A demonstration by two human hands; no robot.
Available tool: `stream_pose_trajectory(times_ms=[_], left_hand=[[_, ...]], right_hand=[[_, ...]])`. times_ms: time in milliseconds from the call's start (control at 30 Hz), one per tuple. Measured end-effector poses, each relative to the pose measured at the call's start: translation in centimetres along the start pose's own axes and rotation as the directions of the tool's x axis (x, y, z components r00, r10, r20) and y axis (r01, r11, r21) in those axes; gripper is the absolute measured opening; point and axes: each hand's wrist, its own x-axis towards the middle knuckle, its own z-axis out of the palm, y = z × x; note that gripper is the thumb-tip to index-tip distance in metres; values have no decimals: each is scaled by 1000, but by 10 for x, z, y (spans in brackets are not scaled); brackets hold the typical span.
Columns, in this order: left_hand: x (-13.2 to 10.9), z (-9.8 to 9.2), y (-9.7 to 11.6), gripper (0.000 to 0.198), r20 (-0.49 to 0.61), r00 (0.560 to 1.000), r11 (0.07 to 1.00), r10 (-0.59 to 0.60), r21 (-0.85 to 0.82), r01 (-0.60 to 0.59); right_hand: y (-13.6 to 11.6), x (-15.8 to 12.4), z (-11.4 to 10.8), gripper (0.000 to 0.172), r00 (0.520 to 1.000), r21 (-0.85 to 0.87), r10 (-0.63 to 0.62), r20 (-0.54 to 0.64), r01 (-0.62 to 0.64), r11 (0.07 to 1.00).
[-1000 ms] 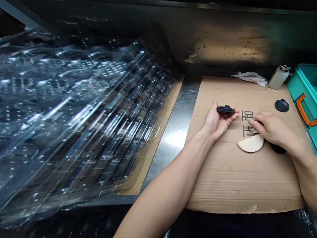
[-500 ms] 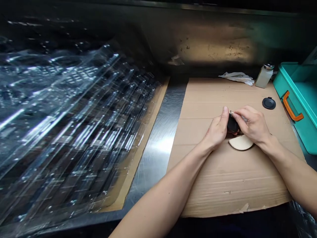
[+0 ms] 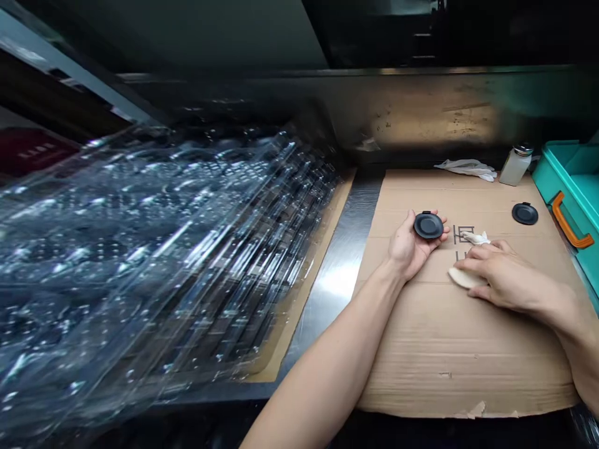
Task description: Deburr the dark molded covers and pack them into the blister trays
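Observation:
In the head view, my left hand is turned palm up and grips a small black round cap with a tab on its rim. The cap's dished face looks up at me. My right hand is closed around the edge of a cream-coloured pad, its thumb on the near side and fingers on the far side; part of the pad is hidden under the hand. A crumpled white scrap of cloth lies just beyond the right fingers. Another black round cap rests on the cardboard farther right.
Stacked clear plastic trays fill the left side, blurred. A white glove and a glass bottle with a metal top stand at the back. A turquoise bin with an orange handle borders the right.
My hands, together at the black cap before, have parted. The right hand has left the cap and come down onto the pad. The cap now lies face up in my left hand. The view has shifted.

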Motion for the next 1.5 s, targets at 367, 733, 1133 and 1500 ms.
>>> stream_pose_trajectory(times_ms=[367,733,1133,1500], left_hand=[[-13,17,-24,43,74,997,996,-28,-81,34],[-10,12,-19,36,23,999,998,-27,-48,28],[-6,8,-17,43,-39,999,1000,-17,22,18],[-7,6,-26,45,86,994,996,-70,58,65]], right_hand=[[-38,50,45,33,846,170,254,-469,-196,966],[-28,41,36,36,895,-102,179,-410,-239,966],[-27,40,31,36,924,-229,139,-355,-231,946],[-22,43,35,35,920,-84,100,-379,-142,986]])
